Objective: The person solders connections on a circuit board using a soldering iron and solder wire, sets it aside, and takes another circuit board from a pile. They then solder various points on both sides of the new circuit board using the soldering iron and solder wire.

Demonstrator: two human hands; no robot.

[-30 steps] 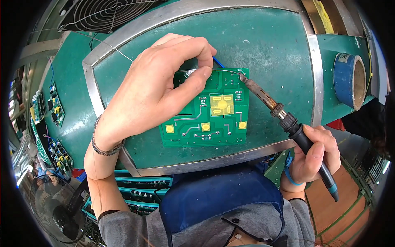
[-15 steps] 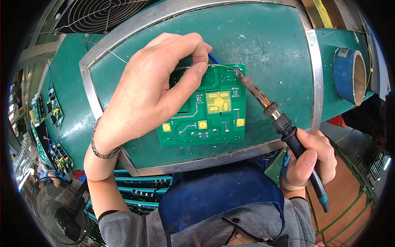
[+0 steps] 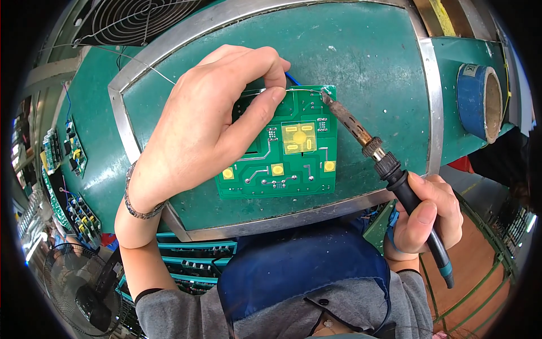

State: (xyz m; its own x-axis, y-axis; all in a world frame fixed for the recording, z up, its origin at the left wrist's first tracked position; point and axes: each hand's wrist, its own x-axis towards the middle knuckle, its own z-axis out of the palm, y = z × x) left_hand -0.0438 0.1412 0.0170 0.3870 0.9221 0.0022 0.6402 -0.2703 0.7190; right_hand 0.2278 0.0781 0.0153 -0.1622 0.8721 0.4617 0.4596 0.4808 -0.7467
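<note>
A green circuit board (image 3: 305, 183) with yellow patches lies on the green bench. Over its left part is my left hand (image 3: 220, 107), thumb and forefinger pinching a thin solder wire (image 3: 304, 90). The wire runs to the board's far right corner. My right hand (image 3: 426, 214) is wrapped round the black handle of a soldering iron (image 3: 389, 169). The iron's tip meets the wire's end at that corner. A short length of blue wire (image 3: 292, 79) shows just past my left fingertips. My left hand hides the board's far left part.
A blue tape roll (image 3: 477, 104) stands at the right. Metal strips (image 3: 435, 113) frame the bench top. A round fan grille (image 3: 141, 20) is at the far left. More populated boards (image 3: 76, 147) lie along the left edge, and racked boards (image 3: 197, 263) sit below the bench edge.
Hardly anything differs. The iron's tip has shifted very slightly left and away from me, and the board has moved a hair the same way. Both hands keep their grips.
</note>
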